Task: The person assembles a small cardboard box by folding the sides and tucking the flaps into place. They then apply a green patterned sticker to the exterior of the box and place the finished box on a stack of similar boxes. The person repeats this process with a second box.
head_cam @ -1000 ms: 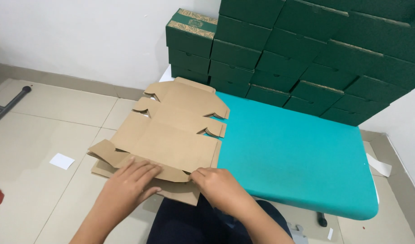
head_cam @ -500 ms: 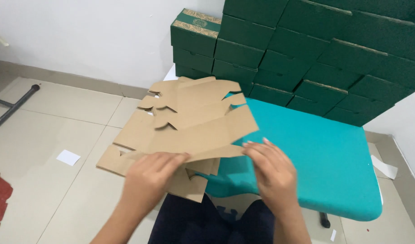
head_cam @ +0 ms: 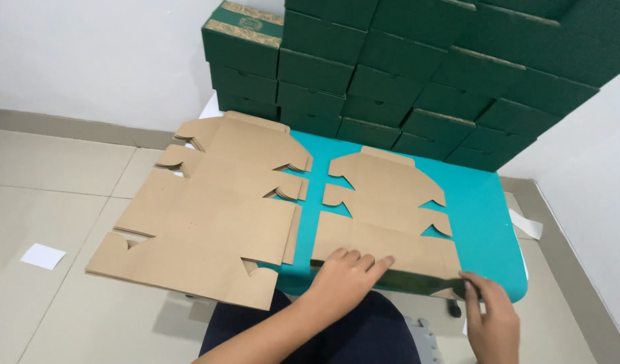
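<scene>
Brown corrugated box blank (head_cam: 384, 209), die-cut, lying flat on the teal counter (head_cam: 485, 202), right of a stack of like blanks (head_cam: 209, 216) that overhangs the counter's left edge. Left hand (head_cam: 347, 276): fingers spread flat, pressing the blank's near panel. Right hand (head_cam: 488, 317): pinching the folded near edge, dark green side showing. Green boxes (head_cam: 424, 74) stacked behind against the wall.
</scene>
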